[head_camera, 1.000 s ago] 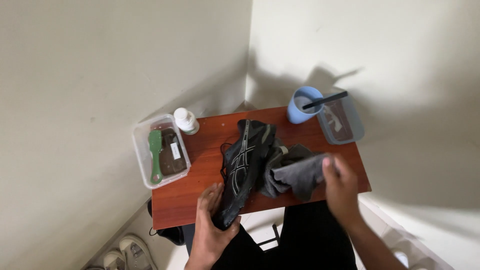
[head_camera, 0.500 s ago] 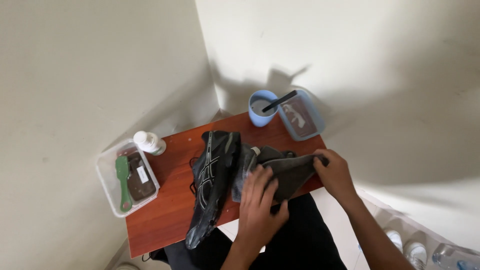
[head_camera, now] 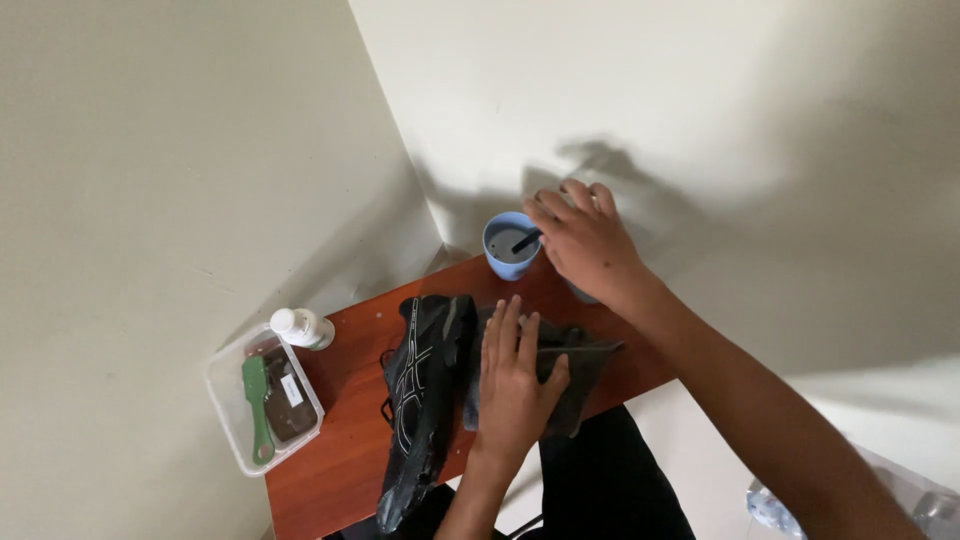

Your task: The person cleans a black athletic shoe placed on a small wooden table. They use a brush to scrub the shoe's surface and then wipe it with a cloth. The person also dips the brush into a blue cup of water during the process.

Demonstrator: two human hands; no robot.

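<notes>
A black sports shoe [head_camera: 420,395] lies lengthwise on a small reddish wooden table [head_camera: 340,460]. Right beside it a dark grey cloth [head_camera: 580,375] is spread out, and my left hand [head_camera: 515,385] presses flat on it with the fingers apart. My right hand [head_camera: 585,240] reaches over the far edge of the table, fingers curled at the black handle [head_camera: 524,242] that sticks out of a blue cup [head_camera: 505,250]. Whether the fingers grip the handle is unclear.
A clear plastic box [head_camera: 262,400] with a green brush and a brown item sits on the table's left end. A small white bottle [head_camera: 300,326] stands behind it. Cream walls meet in a corner just behind the table. My dark trousers [head_camera: 600,480] show below.
My right hand let go of the cloth and moved up to the blue cup. My left hand now lies flat on the cloth. The camera view shifted left and down.
</notes>
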